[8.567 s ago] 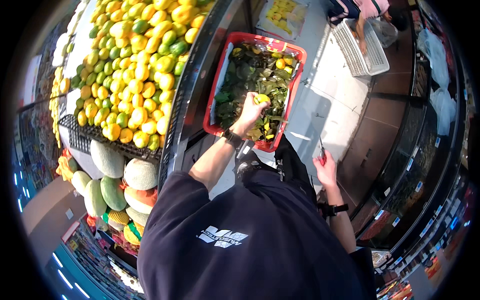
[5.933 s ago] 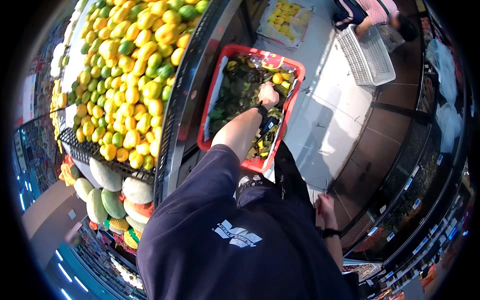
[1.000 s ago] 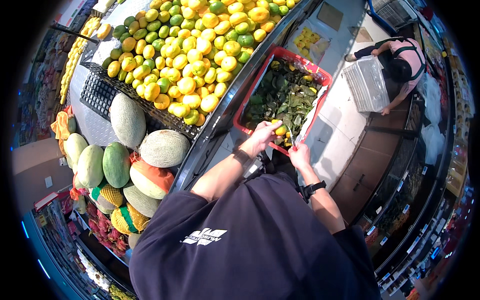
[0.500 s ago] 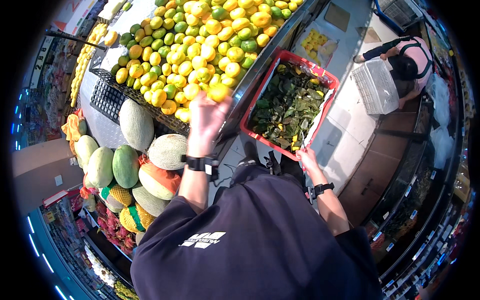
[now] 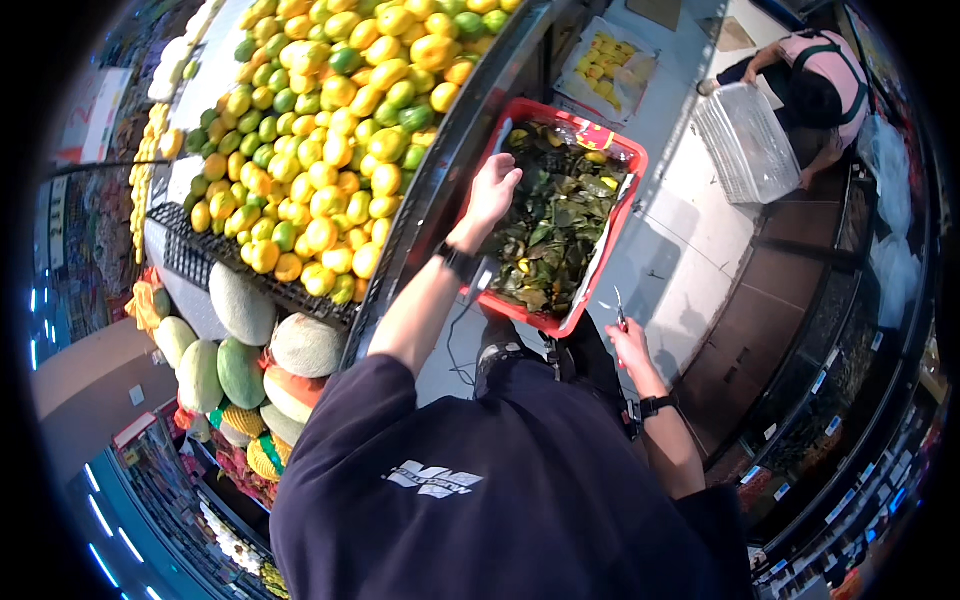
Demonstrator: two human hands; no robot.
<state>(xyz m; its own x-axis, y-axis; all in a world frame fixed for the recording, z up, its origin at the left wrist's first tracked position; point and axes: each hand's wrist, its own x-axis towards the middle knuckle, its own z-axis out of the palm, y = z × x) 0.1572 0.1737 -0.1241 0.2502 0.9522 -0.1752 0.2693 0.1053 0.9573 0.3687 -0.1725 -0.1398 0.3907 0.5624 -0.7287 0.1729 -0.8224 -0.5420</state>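
Pale floor tiles point(image 5: 685, 235) are lying open right of the red crate point(image 5: 531, 317), while the dark rim of the citrus stand point(image 5: 440, 172) is running close along its left side. The left hand point(image 5: 494, 190) is hovering at the crate's left edge near the frame's centre, thumb standing apart from the fingers. Lower right of the crate, the right hand point(image 5: 629, 345) is gripping red-handled snips point(image 5: 622, 312), fingers curling around them, blades pointing upward. The crate is holding dark leaves point(image 5: 555, 238) and a few yellow fruits point(image 5: 597, 157); yellow-green citrus point(image 5: 328, 201) is filling the upper left.
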